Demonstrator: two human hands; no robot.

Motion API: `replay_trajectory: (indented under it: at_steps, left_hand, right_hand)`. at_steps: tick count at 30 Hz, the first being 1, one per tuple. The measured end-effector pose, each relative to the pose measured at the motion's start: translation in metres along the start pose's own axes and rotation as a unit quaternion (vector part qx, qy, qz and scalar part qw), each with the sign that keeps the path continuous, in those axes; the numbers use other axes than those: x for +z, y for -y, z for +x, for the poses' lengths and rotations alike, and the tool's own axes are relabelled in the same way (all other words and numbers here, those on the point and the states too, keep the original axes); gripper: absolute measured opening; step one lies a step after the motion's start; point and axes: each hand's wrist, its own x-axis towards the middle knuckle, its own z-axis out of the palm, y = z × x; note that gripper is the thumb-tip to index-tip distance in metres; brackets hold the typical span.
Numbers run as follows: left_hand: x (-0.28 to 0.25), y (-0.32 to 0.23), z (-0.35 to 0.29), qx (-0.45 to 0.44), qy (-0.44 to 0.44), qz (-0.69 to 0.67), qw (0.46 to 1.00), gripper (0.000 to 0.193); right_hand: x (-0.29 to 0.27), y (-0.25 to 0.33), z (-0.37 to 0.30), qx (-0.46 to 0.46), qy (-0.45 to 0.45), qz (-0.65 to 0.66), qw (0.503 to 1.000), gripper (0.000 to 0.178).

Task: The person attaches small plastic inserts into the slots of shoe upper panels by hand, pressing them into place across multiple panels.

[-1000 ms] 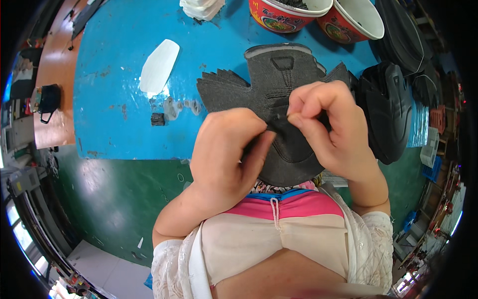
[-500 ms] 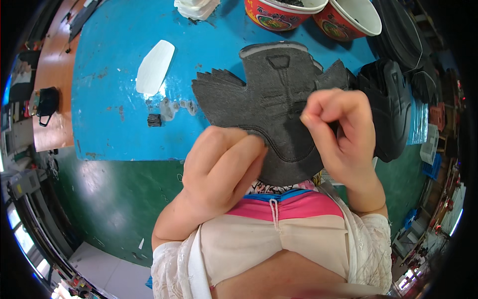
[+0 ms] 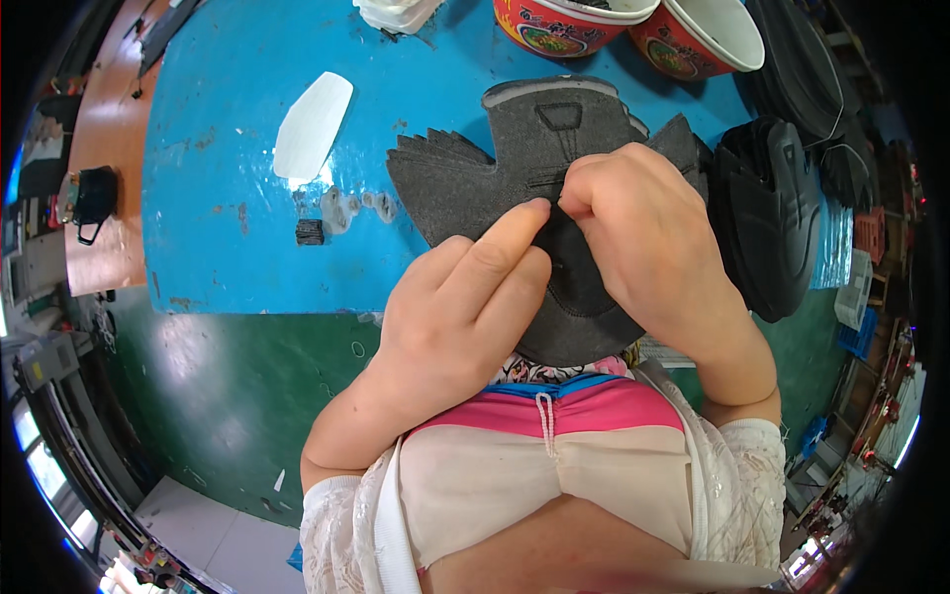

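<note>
A stack of dark grey, wing-shaped shoe uppers (image 3: pixel 445 193) lies at the table's near edge, the stitched top piece facing up. My left hand (image 3: pixel 450 312) is over its middle, index finger reaching forward and the other fingers curled, the thumb hidden. Close against that fingertip, my right hand (image 3: pixel 648 238) is closed in a pinch over the upper's centre line. Whatever is between the fingers of either hand is too small or covered. A little pile of short black strips (image 3: pixel 310 232) sits to the left of the uppers.
On the blue table (image 3: pixel 218 129) lie a white, rounded flat piece (image 3: pixel 313 129) and a white bundle (image 3: pixel 396 12). Two red and white tubs (image 3: pixel 693 45) stand at the back. More black shoe uppers (image 3: pixel 767 218) are piled on the right.
My right hand has moved left and inward, and my left hand has shifted slightly right and forward. Their fingertips, apart before, now meet over the middle of the upper.
</note>
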Motion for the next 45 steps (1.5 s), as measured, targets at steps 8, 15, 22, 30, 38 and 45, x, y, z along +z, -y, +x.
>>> replay_trajectory:
  at_steps: [8, 15, 22, 30, 38, 45]
  left_hand:
    - [-0.009, -0.005, 0.008, 0.022, 0.114, 0.077, 0.990, 0.028]
    - [-0.007, -0.005, 0.009, 0.011, 0.116, 0.073, 0.991, 0.028]
    - [-0.005, -0.006, 0.008, -0.002, 0.106, 0.066, 0.992, 0.025]
    - [-0.002, -0.003, 0.006, -0.005, 0.059, 0.036, 0.998, 0.024]
    - [-0.001, -0.003, 0.006, 0.011, 0.029, 0.069, 0.997, 0.025]
    - [-0.004, -0.004, 0.006, -0.005, 0.052, 0.069, 0.996, 0.021]
  right_hand:
    - [0.002, -0.006, -0.005, 0.031, -0.028, 0.027, 0.999, 0.023]
    - [-0.002, -0.006, -0.015, 0.014, -0.058, -0.035, 0.998, 0.030]
    - [0.003, -0.010, -0.018, -0.017, -0.040, -0.072, 0.996, 0.018]
    - [0.007, -0.012, -0.024, 0.023, -0.094, -0.035, 0.995, 0.019]
    - [0.003, -0.008, -0.017, 0.042, -0.105, -0.099, 0.989, 0.023]
    - [0.002, -0.002, -0.018, 0.028, -0.099, -0.179, 0.978, 0.030]
